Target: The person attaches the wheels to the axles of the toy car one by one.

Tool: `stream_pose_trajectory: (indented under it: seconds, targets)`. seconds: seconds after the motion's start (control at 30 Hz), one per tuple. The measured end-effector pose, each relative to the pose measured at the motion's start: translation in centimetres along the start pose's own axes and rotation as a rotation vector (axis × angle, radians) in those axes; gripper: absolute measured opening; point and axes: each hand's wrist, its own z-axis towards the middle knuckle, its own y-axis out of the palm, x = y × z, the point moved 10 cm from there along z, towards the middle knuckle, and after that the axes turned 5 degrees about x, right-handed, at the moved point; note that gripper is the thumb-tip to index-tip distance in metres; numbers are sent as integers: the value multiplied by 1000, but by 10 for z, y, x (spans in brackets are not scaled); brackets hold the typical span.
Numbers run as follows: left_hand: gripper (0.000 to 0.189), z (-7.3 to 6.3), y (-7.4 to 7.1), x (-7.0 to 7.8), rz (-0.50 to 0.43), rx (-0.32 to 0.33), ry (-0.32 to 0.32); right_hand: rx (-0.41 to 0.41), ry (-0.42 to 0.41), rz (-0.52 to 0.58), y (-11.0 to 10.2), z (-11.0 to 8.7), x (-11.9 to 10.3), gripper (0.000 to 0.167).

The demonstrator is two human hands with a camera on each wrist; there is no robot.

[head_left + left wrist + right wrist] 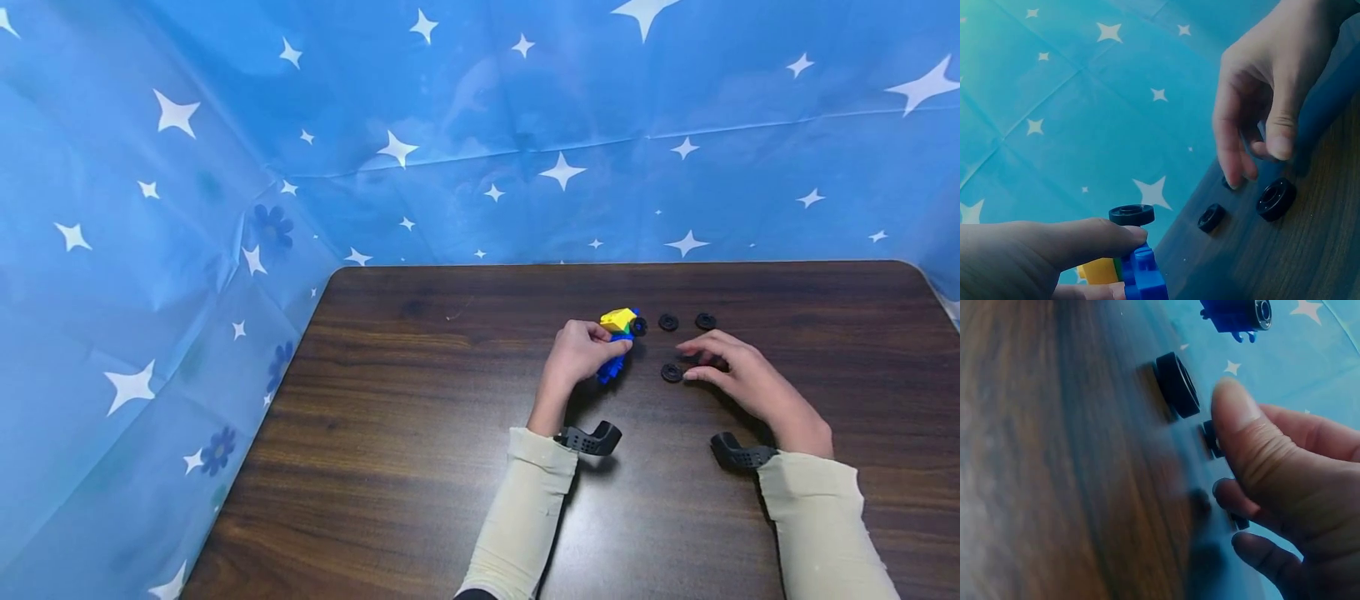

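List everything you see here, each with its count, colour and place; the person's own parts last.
Block toy: one; blue and yellow, some green; in the left hand
Fitted wheel: one; black; on the toy
Loose wheels: three; black; on the table, two farther back, one nearer, just off the right thumb
Table: one; dark brown; under the wheels
Curtain: pieces uncertain; blue, white stars, darker flowers; behind and left of the table
Wrist mounts: two; black; one per wrist
Sleeves: two; cream; on the forearms
Left hand: one; gripping the toy
Right hand: one; above the table, holding nothing
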Motion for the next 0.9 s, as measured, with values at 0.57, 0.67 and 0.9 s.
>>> stream_pose_trajectory:
  seconds: [0.57,0.67,0.9]
  targets:
    - [32,-1,-2,-2,19,3,-27,-195,-51,-70,11,7,2,37]
    - [33,-1,-4,-2,15,3,-40,-221,-74,-85,13,11,0,37]
    - [35,-1,-3,-5,3,-7,-45,-264,-119,-141,16,17,-5,34]
